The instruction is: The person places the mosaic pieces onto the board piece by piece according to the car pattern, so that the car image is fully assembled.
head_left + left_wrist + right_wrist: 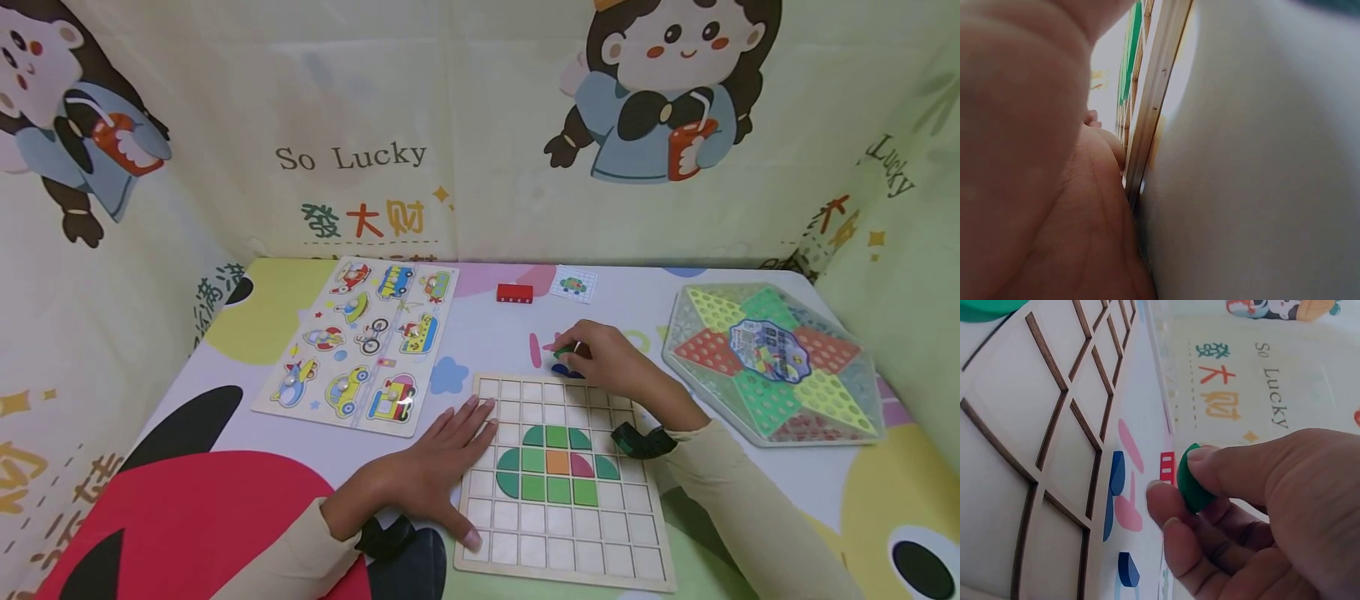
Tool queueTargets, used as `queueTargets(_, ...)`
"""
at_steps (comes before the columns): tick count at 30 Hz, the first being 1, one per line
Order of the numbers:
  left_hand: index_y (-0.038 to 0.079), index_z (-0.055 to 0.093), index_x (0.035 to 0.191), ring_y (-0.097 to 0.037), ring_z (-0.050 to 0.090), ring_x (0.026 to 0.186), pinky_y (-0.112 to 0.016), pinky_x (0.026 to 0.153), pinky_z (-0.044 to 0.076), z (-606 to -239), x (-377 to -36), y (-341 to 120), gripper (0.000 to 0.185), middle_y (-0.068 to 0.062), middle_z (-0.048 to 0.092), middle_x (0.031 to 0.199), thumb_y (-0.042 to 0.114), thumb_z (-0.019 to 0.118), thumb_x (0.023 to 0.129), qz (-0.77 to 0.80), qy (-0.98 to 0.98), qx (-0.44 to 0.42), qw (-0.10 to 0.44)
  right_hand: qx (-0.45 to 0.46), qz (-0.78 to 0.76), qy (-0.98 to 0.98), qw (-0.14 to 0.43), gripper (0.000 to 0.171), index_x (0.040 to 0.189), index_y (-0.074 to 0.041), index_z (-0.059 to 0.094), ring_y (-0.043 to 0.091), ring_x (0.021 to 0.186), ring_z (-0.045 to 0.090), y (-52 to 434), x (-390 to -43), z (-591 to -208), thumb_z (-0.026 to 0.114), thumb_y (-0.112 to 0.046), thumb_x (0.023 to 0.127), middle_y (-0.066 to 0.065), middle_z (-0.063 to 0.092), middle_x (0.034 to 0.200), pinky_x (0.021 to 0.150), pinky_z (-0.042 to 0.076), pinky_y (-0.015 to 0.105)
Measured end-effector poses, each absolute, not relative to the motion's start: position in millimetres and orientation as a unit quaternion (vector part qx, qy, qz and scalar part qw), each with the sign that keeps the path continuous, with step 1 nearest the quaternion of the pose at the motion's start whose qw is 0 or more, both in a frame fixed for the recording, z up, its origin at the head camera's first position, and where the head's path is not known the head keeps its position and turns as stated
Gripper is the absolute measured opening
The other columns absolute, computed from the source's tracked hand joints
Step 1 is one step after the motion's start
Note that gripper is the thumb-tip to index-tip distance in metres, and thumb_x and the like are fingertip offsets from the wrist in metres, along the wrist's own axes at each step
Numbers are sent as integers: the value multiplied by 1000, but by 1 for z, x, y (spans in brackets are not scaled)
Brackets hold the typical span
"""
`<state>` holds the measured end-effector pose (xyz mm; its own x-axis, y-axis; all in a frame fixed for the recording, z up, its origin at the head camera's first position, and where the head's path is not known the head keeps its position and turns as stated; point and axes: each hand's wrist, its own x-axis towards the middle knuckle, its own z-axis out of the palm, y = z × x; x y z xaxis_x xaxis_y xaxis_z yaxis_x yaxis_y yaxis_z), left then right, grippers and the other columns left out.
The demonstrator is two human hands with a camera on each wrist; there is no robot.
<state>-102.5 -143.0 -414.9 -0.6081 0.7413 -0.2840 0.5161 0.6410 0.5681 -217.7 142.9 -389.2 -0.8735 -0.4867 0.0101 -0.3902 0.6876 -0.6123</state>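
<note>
Slippage is the main risk: the right hand (pixel 611 362) pinches a green piece (pixel 1192 479) by its thin edge between thumb and forefinger, just past the far rim of the grid board (pixel 525 546), and it could twist out and drop among the loose blue and pink pieces (pixel 1117 487) lying on the desk under the grip. The left hand (pixel 431 475) lies flat and relaxed across the board's near-left edge, gripping nothing; if it lifts, I judge the board could skid. The board's cells hold a cluster of green pieces around an orange one and a pink one; the other cells are bare.
</note>
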Motion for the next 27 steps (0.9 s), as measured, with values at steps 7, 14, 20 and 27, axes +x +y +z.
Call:
queueTargets(7, 13, 7, 158, -18, -22, 144, -46, 115, -9, -416, -103, -143, 124, 1, -15, 162, 65, 76, 69, 220, 870, 360, 255, -240, -325, 912, 69, 24, 113, -1, 70, 20, 81, 56, 148, -210, -388, 70, -3, 89, 8, 68, 106, 71, 52, 30)
queueTargets(14, 14, 7, 158, -16, -23, 143, -46, 115, -9, -417, -102, -143, 123, 2, -15, 162, 66, 75, 69, 220, 870, 360, 256, -256, -335, 906, 25, 19, 106, -5, 73, 17, 79, 57, 157, -201, -390, 72, -3, 87, 1, 69, 96, 70, 53, 29)
queueTargets(20, 14, 6, 158, -16, -23, 143, -46, 115, -9, -418, -102, -143, 124, 2, -15, 162, 67, 74, 69, 216, 871, 360, 255, -279, -345, 895, 41, 20, 104, -3, 74, 14, 80, 61, 166, -194, -393, 73, 1, 85, -1, 67, 92, 74, 55, 30)
queueTargets(27, 13, 6, 158, -17, -23, 144, -46, 116, -7, -418, -103, -143, 124, 1, -14, 162, 67, 74, 69, 213, 873, 362, 248, -301, -353, 884, 50, 20, 102, -6, 75, 12, 81, 61, 173, -183, -395, 72, 4, 85, -3, 69, 95, 71, 55, 26)
